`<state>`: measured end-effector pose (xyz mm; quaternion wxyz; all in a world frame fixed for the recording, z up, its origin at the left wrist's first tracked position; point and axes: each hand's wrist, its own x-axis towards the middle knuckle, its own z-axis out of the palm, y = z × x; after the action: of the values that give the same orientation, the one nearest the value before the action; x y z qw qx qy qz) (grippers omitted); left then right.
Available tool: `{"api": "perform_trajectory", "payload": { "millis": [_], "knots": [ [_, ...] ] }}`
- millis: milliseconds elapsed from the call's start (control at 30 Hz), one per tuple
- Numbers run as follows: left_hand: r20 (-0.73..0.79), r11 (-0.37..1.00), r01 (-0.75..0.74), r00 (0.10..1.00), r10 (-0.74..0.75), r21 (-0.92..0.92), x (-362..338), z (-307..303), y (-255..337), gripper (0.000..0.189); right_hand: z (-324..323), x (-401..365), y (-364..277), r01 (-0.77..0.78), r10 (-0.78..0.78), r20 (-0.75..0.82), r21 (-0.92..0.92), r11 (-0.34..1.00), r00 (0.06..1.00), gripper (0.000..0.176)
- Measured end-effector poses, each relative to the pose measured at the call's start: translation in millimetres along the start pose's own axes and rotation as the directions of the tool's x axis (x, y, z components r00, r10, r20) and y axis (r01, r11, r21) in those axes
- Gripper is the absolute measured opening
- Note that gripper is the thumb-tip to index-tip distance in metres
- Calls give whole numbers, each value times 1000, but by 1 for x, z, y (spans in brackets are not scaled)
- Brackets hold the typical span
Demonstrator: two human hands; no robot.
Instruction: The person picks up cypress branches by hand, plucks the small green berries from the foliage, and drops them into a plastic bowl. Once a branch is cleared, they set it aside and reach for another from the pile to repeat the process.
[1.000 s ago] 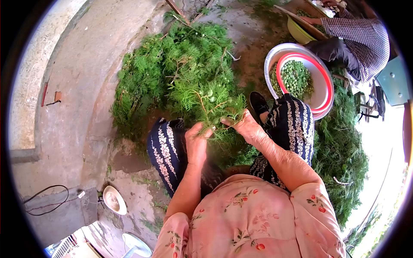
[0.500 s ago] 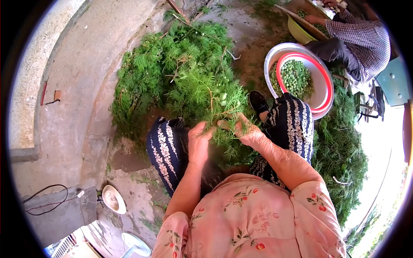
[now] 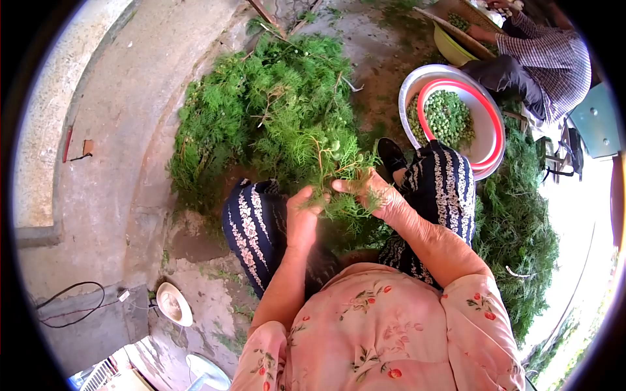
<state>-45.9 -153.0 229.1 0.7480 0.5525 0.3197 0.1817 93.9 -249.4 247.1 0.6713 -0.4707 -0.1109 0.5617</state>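
A feathery evergreen sprig (image 3: 324, 156) with a few round green cones rises between my hands, above my lap. My left hand (image 3: 304, 214) is closed at the sprig's lower end, thumb and fingers pinched together. On the other side, my right hand (image 3: 386, 199) grips its side shoots, with the thumb pointing left and the fingertips partly behind the leaves. A large heap of cut evergreen branches (image 3: 261, 104) lies just beyond, and the sprig overlaps its near edge.
Right of my knee stands a metal basin (image 3: 405, 98) with a red-rimmed bowl (image 3: 501, 133) and many green cones (image 3: 450, 117). More branches (image 3: 515, 241) lie at the right. A person in a checked shirt (image 3: 548, 65) sits at the upper right beside a yellow-green tub (image 3: 450, 49).
My right hand has shifted slightly, its thumb now showing more plainly. The sprig has tipped a little, while my left hand stays almost in place.
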Motion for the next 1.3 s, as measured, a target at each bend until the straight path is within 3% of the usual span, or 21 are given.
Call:
{"api": "perform_trajectory", "payload": {
  "millis": [100,133,233,267,367,400,500,600,667,767,867,1100,1133,1300],
  "knots": [
    [20,998,30,999,-32,52,0,1,0,16,2,-2,3,72,-53,-113,171,983,992,44],
    [20,995,51,998,-53,80,-1,3,3,18,-3,1,6,81,-68,-86,154,985,994,53],
    [48,995,82,995,-84,53,0,2,1,24,4,-7,4,113,-87,-134,202,973,987,50],
    [49,997,75,996,-75,8,-1,2,3,26,-5,0,15,116,-105,-71,184,976,992,51],
    [31,992,72,997,-69,-100,-2,5,12,30,8,-7,-1,-29,33,-146,31,999,989,44],
    [14,989,80,997,-79,-120,-2,5,14,31,7,-5,2,41,-36,-80,55,998,996,35],
    [-21,995,50,998,-52,-88,-1,8,16,25,8,-6,2,57,-89,-145,-213,975,985,30],
    [-5,1000,-8,1000,8,0,1,11,20,15,7,-6,-1,-31,-58,-129,-595,803,990,30],
    [-21,1000,-15,1000,15,-2,2,4,12,10,14,-9,-10,-224,67,-295,-539,812,953,25],
    [-52,998,-22,998,19,-66,3,3,9,7,0,-2,3,65,-76,-69,-138,988,995,19],
    [-90,983,20,995,-37,-181,3,4,9,9,3,-3,0,36,-47,-87,-125,992,995,20],
    [-14,953,251,966,-257,-171,2,1,9,19,-4,3,11,12,-17,-21,-224,975,1000,18],
    [-60,953,274,957,-283,-127,1,5,14,23,-5,3,12,1,-7,-23,-232,973,1000,17],
    [9,931,270,961,-277,-246,1,-1,9,23,1,-1,9,-12,12,0,-296,955,1000,14]
  ]
}}
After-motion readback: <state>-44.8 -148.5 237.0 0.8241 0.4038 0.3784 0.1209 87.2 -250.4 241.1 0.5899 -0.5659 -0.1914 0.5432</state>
